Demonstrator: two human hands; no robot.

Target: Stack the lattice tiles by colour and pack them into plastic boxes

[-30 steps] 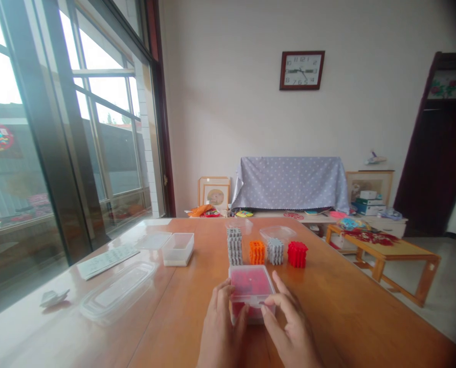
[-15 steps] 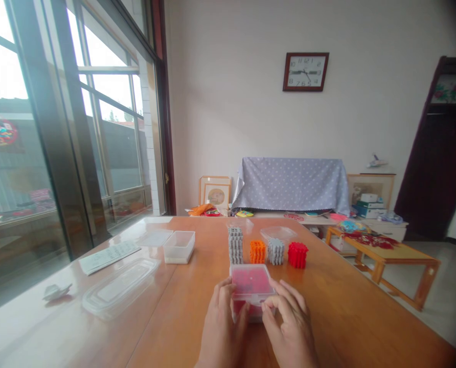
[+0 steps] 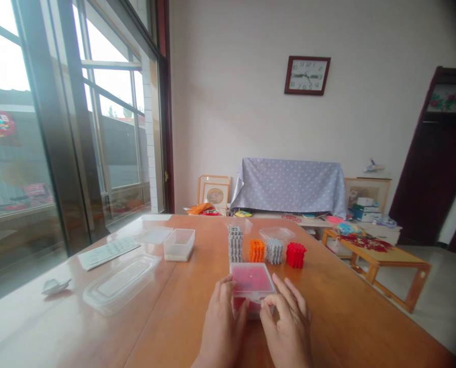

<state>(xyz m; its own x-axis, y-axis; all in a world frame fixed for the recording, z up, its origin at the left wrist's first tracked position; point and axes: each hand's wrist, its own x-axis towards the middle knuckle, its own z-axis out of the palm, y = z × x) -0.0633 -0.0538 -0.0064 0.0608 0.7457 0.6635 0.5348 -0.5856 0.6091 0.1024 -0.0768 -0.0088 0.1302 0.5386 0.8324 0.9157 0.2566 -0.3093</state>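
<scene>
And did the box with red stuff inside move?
No, the box hasn't visibly moved: its far left corner is still just in front of the tall grey stack.

The place looks like a living room in a home; a framed clock (image 3: 308, 75) hangs on the plain far wall (image 3: 228, 102); below it, a dotted cloth (image 3: 289, 184) drapes something wide above a low white cabinet (image 3: 387, 234); a low wooden side table (image 3: 399, 260) stands right; tall windows (image 3: 116, 143) fill the left; a polished wooden counter (image 3: 189, 312) lies near.
</scene>
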